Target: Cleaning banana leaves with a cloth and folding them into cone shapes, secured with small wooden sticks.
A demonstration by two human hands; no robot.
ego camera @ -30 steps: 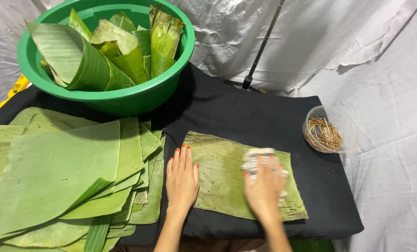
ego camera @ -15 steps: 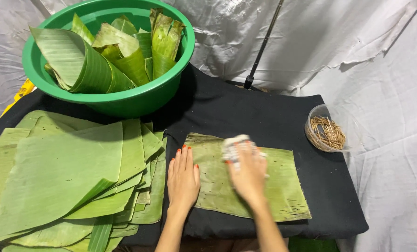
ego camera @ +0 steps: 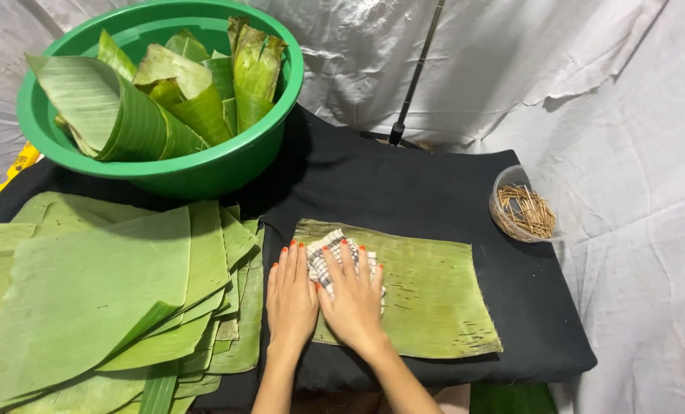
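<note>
- Table: black cloth cover, everything within arm's reach.
- Leaf stack: cut sheets piled flat at left, beside the work spot.
- Basin: green, holds rolled leaves, set back out of the way.
- Leaf: one sheet flat at the front edge, under both hands.
- Left hand: flat, fingers spread, pinning the leaf's left edge so it likely won't slide.
- Right hand: just beside it, palm pressing checked rag onto the leaf.
- Stick bowl: clear, far right, apart.

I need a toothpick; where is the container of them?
The clear container of toothpicks sits at the black table's far right edge, beyond the leaf under the hands.
</note>
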